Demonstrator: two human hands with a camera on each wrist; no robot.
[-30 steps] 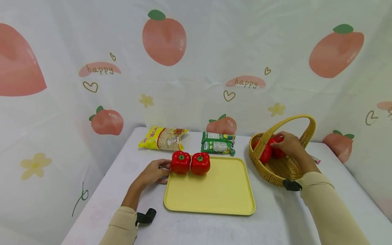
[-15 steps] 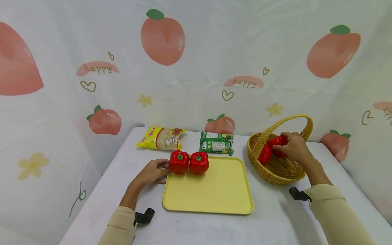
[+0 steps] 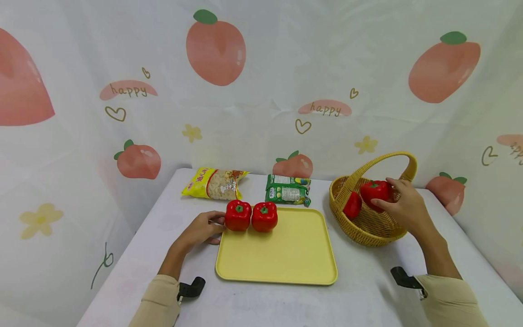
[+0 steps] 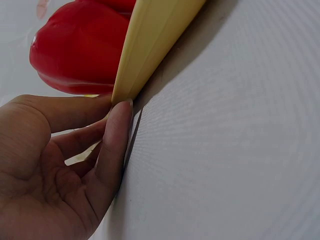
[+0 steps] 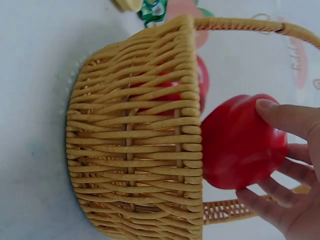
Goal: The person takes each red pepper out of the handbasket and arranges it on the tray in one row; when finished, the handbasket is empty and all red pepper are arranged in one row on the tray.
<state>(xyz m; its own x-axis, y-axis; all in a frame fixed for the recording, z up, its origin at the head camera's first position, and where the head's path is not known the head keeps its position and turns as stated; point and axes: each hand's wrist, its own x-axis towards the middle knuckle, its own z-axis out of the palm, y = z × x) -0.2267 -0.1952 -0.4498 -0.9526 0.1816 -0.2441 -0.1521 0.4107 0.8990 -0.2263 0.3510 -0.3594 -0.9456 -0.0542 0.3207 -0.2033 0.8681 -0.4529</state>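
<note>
Peachy wall (image 3: 261, 54) behind tray (image 3: 282, 256): two peppers (image 3: 264, 217) on it already, left hand (image 3: 203, 228) pinching its edge. To its right, right hand (image 3: 410, 206) grips one pepper (image 3: 373, 193); basket (image 3: 363, 237) has another pepper (image 3: 352, 206).

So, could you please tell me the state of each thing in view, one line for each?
Wicker basket, upright, handle up
Held red pepper, gripped by the right hand, clear of the basket floor
Other basket pepper, inside, not held
Yellow tray, left edge held by the left hand
Two tray peppers, upright, side by side
Yellow bag, lying down, filled; sealing unclear
Green packet, lying flat; sealing unclear
</note>
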